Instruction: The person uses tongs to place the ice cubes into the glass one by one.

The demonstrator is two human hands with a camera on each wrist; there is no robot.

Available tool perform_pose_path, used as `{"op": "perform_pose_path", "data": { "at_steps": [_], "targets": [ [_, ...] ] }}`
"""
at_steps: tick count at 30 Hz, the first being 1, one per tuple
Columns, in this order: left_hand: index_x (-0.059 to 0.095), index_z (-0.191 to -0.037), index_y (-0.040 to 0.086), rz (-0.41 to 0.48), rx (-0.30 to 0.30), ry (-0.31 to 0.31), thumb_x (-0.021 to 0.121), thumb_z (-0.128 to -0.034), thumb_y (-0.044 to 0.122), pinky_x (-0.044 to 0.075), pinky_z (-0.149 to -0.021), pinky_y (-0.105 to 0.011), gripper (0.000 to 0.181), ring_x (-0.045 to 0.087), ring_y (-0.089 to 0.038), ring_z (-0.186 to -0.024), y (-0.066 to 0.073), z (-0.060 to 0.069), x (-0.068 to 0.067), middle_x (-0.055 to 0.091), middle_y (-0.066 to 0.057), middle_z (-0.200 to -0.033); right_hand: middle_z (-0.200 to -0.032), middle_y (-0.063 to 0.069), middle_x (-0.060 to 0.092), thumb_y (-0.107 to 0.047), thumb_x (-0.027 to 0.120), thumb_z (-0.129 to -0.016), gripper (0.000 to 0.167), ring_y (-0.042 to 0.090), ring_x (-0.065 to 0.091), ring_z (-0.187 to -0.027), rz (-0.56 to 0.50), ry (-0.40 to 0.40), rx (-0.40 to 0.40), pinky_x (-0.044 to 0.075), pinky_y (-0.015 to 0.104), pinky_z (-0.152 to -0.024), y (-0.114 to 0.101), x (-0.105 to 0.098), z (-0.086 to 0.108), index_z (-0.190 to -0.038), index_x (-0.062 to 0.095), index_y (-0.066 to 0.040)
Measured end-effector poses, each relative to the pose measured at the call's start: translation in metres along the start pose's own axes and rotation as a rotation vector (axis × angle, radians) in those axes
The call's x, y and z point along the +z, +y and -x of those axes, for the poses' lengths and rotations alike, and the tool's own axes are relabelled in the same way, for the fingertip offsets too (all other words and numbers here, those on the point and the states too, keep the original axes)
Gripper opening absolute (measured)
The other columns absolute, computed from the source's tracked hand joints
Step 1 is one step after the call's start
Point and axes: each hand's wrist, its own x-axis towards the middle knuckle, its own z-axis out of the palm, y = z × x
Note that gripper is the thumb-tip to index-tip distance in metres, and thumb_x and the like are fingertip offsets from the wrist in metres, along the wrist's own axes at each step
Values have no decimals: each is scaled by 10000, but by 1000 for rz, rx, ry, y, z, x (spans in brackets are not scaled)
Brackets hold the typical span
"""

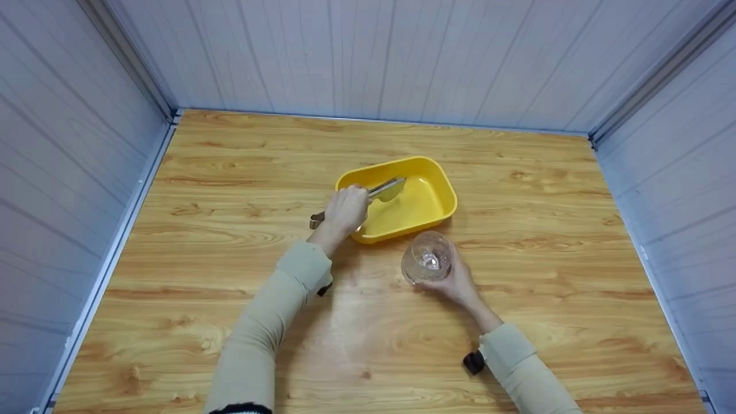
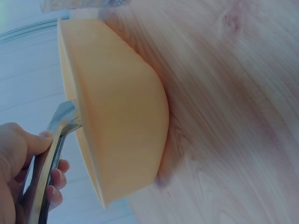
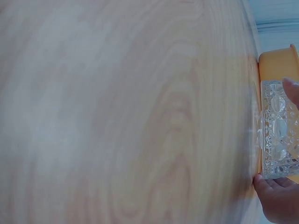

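Metal tongs [image 1: 386, 187] are gripped in the left hand [image 1: 346, 210], their far ends reaching down into a yellow bin [image 1: 397, 233]. In the left wrist view the thumb and fingers of the left hand [image 2: 28, 163] wrap the tongs [image 2: 52, 151], whose tips pass behind the rim of the bin [image 2: 117, 107]. A clear patterned glass [image 1: 426, 257] stands just in front of the bin, and the right hand [image 1: 454, 282] curls round its right side. The right wrist view shows the glass [image 3: 279, 128] between thumb and fingers of the right hand [image 3: 280, 200].
The wood-grain table [image 1: 230, 172] runs back to a pale panelled wall [image 1: 356, 57], with similar walls at left and right. In the left wrist view, part of the patterned glass shows at the top edge.
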Motion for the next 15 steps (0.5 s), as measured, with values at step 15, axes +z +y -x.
{"op": "perform_pose_path", "data": {
  "at_steps": [15],
  "targets": [
    [633, -836, 29, 48, 69, 76, 560, -865, 204, 456, -486, -334, 192, 572, -222, -616, 17, 20, -18, 562, -56, -740, -1275, 236, 401, -46, 831, -529, 968, 350, 369, -1184, -30, -12, 29, 255, 421, -989, -42, -6, 8, -1318, 279, 50]
  ]
}}
